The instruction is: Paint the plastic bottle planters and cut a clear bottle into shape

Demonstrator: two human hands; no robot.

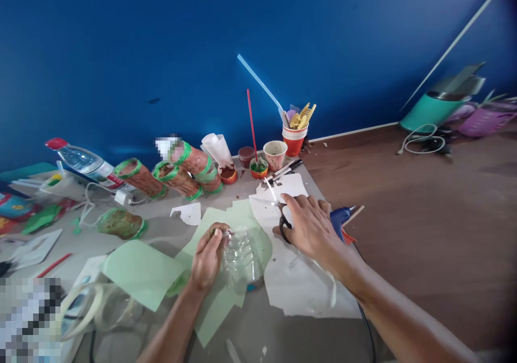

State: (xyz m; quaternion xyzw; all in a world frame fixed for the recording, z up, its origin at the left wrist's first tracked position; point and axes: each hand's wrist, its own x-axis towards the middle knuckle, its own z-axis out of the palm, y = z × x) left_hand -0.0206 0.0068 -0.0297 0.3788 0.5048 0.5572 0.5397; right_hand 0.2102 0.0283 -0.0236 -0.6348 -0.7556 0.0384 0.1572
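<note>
Bottle, one, fast in left hand; scissors, one, under right hand, grip unclear.

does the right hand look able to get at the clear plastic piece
Likely yes: nothing upright stands between the right hand and the clear plastic piece, though the scissors it touches and the left hand holding the piece may hinder.

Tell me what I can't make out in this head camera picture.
In the head view:
Scissors: handles partly covered by the right hand; its grip is unclear.
Clear plastic bottle piece: edge hidden under the left hand.
Water bottle: label text blurred, too small.
Purple basket: cut off by the right edge.
</note>
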